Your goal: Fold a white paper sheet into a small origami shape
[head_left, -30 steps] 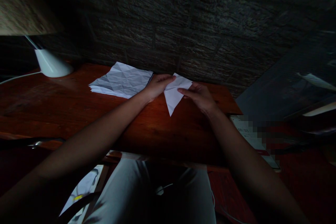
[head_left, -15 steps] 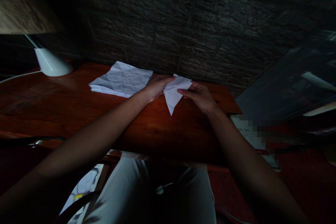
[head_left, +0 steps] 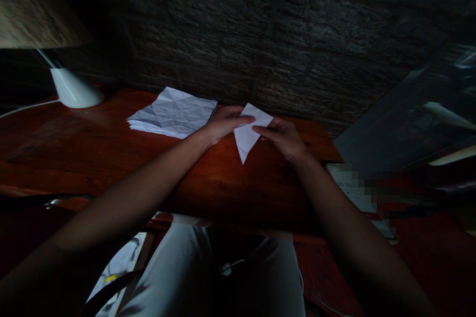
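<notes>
Between my hands is a small folded sheet of white paper [head_left: 247, 137], held just above the desk with a pointed corner toward me. My left hand [head_left: 227, 123] grips its left side, thumb flat across the upper face and fingers behind. On the right edge, my right hand [head_left: 280, 134] pinches the paper with the thumb in front; its other fingers are partly hidden behind the sheet. Just left of my left hand lies a stack of creased white paper [head_left: 173, 113], its top sheet covered in triangular fold lines.
The brown wooden desk [head_left: 92, 151] runs against a dark stone-textured wall [head_left: 238, 34]. A lamp with a white base [head_left: 76, 89] stands at the left, its cord trailing off. A flat pale object [head_left: 347, 183] is beyond the desk's right end. My legs are below the front edge.
My left thumb has moved down and inward onto the paper's face. The upper part, creased and layered before, now looks flat and smooth. My right hand has barely moved.
</notes>
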A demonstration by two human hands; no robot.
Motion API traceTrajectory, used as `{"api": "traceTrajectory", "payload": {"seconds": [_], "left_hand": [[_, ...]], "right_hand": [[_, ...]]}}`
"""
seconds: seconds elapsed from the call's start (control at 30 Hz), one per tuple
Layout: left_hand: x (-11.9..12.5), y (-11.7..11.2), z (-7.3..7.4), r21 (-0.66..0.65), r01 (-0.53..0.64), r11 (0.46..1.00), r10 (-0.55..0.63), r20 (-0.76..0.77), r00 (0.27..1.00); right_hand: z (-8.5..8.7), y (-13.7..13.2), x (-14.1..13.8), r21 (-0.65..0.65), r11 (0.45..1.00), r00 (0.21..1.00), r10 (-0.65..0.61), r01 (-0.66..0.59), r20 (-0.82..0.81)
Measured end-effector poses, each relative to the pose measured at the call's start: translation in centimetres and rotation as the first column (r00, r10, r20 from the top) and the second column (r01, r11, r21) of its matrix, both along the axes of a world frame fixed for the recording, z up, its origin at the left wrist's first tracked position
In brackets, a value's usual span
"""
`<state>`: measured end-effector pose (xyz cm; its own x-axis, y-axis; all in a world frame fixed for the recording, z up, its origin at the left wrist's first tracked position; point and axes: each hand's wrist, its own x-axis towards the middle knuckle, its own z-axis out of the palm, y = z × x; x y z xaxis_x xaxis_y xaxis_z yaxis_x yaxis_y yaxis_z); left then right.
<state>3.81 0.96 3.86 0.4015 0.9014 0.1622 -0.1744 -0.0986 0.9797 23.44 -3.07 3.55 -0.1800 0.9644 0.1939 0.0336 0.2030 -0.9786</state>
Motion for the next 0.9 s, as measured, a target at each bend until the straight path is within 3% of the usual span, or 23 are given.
{"api": "traceTrajectory", "payload": {"seconds": [0.27, 0.47, 0.67, 0.9], "left_hand": [[-0.08, -0.08, -0.04, 0.069, 0.057, 0.996, -0.055, -0.034, 0.998], [-0.15, 0.2, -0.26, 0.097, -0.008, 0.995, 0.01, -0.023, 1.0], [0.04, -0.25, -0.18, 0.074, -0.011, 0.997, 0.014, -0.04, 0.999], [0.35, -0.6, -0.25, 0.021, 0.015, 1.0, -0.015, -0.03, 0.999]], "right_hand": [[-0.19, 0.1, 0.03, 0.008, 1.0, 1.0, -0.013, 0.013, 0.026], [0.29, -0.17, 0.1, 0.0, 0.998, 0.997, -0.067, 0.067, 0.032], [0.28, 0.15, 0.26, 0.033, 0.987, 0.988, -0.155, 0.154, 0.008], [0.09, 0.37, 0.42, 0.084, 0.984, 0.988, -0.156, 0.154, 0.016]]}}
